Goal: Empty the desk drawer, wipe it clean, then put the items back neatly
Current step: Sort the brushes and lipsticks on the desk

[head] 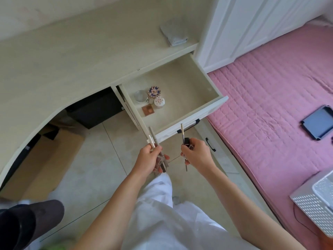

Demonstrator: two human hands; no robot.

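Drawer (212, 98) first, since it is the biggest piece I deal with: one drawer, pulled well out from under the table (72, 56), its floor bare over most of its area. I judge it stiff and fairly heavy on its runners, best moved by the dark handle (189, 126) on its front rather than by the thin side walls.

On the table top near the far corner lies one folded grey cloth (173, 34), soft and limp; I would pinch it by a fold and expect it to sag.

Inside the drawer, grouped at its left side, I count four small things. One clear round jar (141, 96), likely glass or hard plastic, smooth and possibly slippery, so I would take it around its wall. One round patterned tin (154, 91) and one small white round box (159, 102), both light and rigid, easy to lift by the rim. One flat brown square tag (148, 110) lies flush on the drawer floor, and I judge it awkward to pick up except by sliding a fingertip under an edge.

My left hand (150, 160) grips a bundle of thin sticks (153, 139), pens or pencils; I see at least two but cannot count them surely. My right hand (195, 156) grips one thin pencil-like stick (182, 132) together with a small dark object (187, 141) I cannot identify. All are light, stiff and prone to rolling, so I would hold them mid-shaft and lay them down side by side.
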